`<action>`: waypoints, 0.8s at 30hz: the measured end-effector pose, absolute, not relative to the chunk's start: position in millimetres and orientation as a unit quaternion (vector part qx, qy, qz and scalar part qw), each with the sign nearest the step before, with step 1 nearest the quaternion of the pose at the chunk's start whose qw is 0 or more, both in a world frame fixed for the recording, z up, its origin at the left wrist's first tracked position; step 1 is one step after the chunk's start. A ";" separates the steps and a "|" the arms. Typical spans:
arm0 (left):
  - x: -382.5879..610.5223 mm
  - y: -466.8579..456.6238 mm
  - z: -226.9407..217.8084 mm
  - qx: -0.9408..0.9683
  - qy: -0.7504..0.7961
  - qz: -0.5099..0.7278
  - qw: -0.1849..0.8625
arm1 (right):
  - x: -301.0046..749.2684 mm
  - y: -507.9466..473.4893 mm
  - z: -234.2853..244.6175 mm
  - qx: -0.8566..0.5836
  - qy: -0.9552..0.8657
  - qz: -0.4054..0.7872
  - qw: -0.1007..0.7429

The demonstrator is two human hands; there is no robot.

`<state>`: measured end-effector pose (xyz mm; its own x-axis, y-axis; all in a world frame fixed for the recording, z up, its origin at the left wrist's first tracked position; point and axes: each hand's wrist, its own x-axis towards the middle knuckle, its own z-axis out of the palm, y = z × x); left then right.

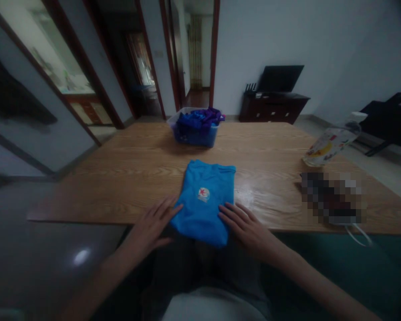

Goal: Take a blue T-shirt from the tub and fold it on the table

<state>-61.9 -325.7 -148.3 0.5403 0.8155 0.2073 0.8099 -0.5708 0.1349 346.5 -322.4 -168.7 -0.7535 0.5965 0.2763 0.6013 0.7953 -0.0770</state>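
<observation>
A folded blue garment (209,214) with a round white and red logo lies on the wooden table (127,178), its near end hanging a little over the front edge. My left hand (155,223) rests at its left side, fingers stretched out and fingertips touching the cloth. On the opposite side my right hand (243,223) lies with its fingers extended over the garment's right edge. Neither hand grips the cloth. The kind of garment cannot be made out for certain from the folded shape.
A clear plastic bin (195,138) heaped with blue and purple cloth stands at the table's far edge. To the right are a large clear bottle (332,140) with a white cap and a blurred-out dark object (332,198) with a white cord hanging over the front edge.
</observation>
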 end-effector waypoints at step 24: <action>14.6 -174.1 -127.5 0.604 0.559 0.401 0.403 | 323.2 -168.6 -135.9 -0.512 -0.613 0.474 0.370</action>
